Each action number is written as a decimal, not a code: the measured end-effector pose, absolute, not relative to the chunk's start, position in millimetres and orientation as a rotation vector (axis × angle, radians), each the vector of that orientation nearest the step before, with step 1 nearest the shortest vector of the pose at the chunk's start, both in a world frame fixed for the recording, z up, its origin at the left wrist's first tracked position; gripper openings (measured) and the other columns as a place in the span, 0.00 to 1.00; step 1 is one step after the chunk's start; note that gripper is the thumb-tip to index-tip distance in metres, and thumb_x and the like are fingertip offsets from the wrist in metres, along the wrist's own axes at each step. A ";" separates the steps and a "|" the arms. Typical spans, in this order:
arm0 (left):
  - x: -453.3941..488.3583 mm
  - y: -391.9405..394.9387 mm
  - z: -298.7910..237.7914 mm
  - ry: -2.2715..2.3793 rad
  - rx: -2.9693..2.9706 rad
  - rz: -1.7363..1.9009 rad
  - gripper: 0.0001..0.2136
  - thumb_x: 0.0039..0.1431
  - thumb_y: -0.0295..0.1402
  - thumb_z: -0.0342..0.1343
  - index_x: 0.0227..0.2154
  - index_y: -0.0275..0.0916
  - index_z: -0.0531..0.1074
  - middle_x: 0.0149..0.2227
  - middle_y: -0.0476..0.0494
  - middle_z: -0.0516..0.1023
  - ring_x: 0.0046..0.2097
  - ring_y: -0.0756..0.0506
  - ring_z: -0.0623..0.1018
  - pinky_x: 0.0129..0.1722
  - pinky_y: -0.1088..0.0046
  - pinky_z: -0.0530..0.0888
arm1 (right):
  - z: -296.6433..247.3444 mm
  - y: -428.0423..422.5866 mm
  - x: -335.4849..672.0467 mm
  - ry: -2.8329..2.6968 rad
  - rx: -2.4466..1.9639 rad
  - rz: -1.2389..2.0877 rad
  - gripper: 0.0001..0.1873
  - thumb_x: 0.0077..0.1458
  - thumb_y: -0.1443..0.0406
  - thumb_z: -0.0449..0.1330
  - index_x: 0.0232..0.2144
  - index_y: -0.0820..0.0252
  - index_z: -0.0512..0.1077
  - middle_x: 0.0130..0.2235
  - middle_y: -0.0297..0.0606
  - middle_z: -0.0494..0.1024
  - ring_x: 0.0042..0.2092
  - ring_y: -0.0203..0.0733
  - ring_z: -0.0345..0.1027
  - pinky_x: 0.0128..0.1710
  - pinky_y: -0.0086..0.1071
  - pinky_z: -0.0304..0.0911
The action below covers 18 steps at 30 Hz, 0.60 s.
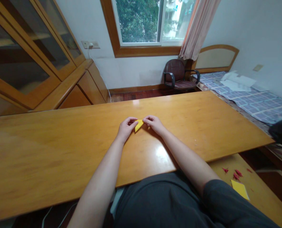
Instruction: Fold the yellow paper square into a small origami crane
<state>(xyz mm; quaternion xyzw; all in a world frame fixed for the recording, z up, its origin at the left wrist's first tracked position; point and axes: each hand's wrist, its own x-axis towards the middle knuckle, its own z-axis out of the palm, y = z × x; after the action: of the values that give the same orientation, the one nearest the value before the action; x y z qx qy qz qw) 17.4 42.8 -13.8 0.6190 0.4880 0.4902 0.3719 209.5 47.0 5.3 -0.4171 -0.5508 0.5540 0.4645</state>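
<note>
A small folded piece of yellow paper (138, 125) lies on the wooden table (60, 148), roughly at its middle. My left hand (126, 128) pinches the paper's left side with curled fingers. My right hand (154, 123) pinches its upper right corner, fingers bent and pressed together. Both forearms reach forward over the table's near edge.
A lower wooden surface at the right holds a yellow paper sheet (240, 189) and several small red folded pieces (236, 174). Behind the table stand a dark office chair (179, 74), a bed (254, 99) at the right, and a glass-door cabinet (36, 60) at the left.
</note>
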 end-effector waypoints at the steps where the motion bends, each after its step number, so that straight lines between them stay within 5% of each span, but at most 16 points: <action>1: 17.2 43.0 -14.1 1.243 1.587 1.247 0.14 0.52 0.42 0.63 0.38 0.39 0.78 0.35 0.46 0.78 0.36 0.48 0.75 0.41 0.72 0.71 | 4.7 47.4 209.8 -1.339 -1.018 1.362 0.17 0.46 0.53 0.65 0.27 0.62 0.72 0.22 0.29 0.69 0.25 0.31 0.60 0.25 0.26 0.56; 18: 18.0 36.7 -4.6 1.078 1.371 1.138 0.20 0.46 0.42 0.67 0.41 0.36 0.77 0.36 0.44 0.79 0.37 0.46 0.78 0.42 0.67 0.75 | 1.7 50.1 212.7 -1.178 -1.006 1.450 0.18 0.45 0.52 0.66 0.28 0.61 0.70 0.23 0.29 0.70 0.25 0.31 0.61 0.24 0.25 0.54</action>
<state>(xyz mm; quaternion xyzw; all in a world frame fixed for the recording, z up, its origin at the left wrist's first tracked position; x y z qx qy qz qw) 18.0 36.7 -4.6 0.5683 0.4468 0.4714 0.5051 212.7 50.1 1.7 -0.4138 -0.4845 0.5964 0.4882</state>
